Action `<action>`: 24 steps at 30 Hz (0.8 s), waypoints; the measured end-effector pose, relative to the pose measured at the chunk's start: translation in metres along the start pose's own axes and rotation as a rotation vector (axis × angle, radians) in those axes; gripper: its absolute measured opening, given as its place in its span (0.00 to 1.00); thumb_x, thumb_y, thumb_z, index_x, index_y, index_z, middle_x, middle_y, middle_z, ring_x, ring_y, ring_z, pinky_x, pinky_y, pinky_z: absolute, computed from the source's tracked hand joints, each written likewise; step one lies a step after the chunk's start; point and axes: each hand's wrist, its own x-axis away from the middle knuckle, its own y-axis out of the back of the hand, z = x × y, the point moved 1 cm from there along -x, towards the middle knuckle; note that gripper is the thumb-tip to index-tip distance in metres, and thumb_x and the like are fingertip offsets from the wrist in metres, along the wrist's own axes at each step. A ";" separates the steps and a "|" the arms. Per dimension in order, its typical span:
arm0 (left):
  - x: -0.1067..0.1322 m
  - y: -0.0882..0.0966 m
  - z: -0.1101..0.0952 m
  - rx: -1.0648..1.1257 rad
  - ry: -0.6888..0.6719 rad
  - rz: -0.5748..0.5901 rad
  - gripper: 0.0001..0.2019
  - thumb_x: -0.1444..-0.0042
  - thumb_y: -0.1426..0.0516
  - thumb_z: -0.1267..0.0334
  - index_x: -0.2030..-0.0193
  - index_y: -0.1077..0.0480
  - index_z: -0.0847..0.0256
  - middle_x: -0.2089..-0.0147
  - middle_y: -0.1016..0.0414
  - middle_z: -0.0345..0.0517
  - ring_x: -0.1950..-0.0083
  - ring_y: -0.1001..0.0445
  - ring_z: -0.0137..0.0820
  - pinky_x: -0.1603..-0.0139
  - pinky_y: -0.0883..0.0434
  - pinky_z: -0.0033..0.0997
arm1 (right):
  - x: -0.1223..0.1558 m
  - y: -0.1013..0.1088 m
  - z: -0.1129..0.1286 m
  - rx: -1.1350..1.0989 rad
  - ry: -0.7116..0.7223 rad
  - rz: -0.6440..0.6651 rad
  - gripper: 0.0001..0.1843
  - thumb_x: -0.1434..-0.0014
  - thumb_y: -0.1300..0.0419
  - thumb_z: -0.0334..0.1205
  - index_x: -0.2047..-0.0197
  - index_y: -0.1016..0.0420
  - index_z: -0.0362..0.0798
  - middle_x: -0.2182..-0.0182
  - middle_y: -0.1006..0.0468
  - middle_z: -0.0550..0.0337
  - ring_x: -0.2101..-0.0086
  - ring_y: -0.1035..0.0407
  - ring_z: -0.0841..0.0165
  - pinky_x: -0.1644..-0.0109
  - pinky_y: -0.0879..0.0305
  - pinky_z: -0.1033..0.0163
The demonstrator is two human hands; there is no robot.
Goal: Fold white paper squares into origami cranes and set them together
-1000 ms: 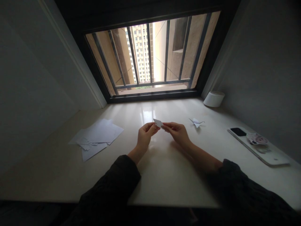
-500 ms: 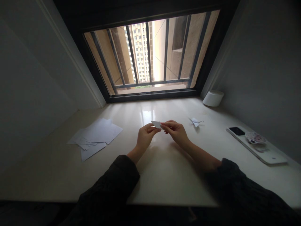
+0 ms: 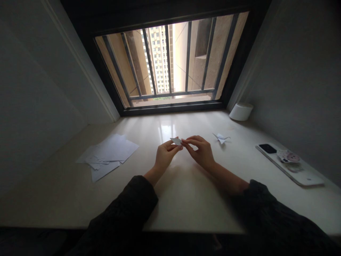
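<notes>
Dark sleeves cross the near edge of the pale glossy stone desk (image 3: 186,199), and a broad bare stretch lies between that edge and the hands. The left hand (image 3: 163,157) pinches the small white folded paper piece (image 3: 176,141) between thumb and forefinger. The right hand (image 3: 201,151) meets it from the other side, fingertips closed on its right tip. The piece seems lifted just off the desk, between the two hands.

On so small a piece, the left pinch probably serves best as a firm anchor while the right fingertips line up the edges before pressing the crease. The bare desk under the hands offers a flat place to press it.

Well to the left of the left hand lies a loose pile of white paper sheets (image 3: 109,154). Near the right hand, just beyond it, sits a small folded white paper figure (image 3: 221,137). Farther right a white phone with a cartoon sticker (image 3: 290,163) lies by the wall. Beyond them a white round container (image 3: 241,111) stands in the far corner, under the barred window (image 3: 170,64).
</notes>
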 end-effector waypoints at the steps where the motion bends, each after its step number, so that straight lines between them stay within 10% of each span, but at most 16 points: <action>1: 0.000 0.000 -0.001 -0.013 -0.001 0.003 0.26 0.57 0.34 0.61 0.48 0.28 0.63 0.60 0.20 0.50 0.55 0.22 0.40 0.46 0.30 0.42 | 0.000 0.000 0.000 0.008 -0.002 0.006 0.09 0.42 0.41 0.43 0.61 0.20 0.56 0.67 0.21 0.57 0.65 0.29 0.63 0.60 0.32 0.57; 24: -0.002 0.007 0.000 -0.057 -0.148 0.028 0.18 0.49 0.39 0.59 0.52 0.25 0.63 0.59 0.20 0.49 0.57 0.21 0.40 0.49 0.27 0.44 | -0.004 0.002 -0.003 -0.078 0.149 0.048 0.07 0.46 0.36 0.40 0.62 0.20 0.56 0.67 0.19 0.58 0.66 0.27 0.65 0.61 0.29 0.59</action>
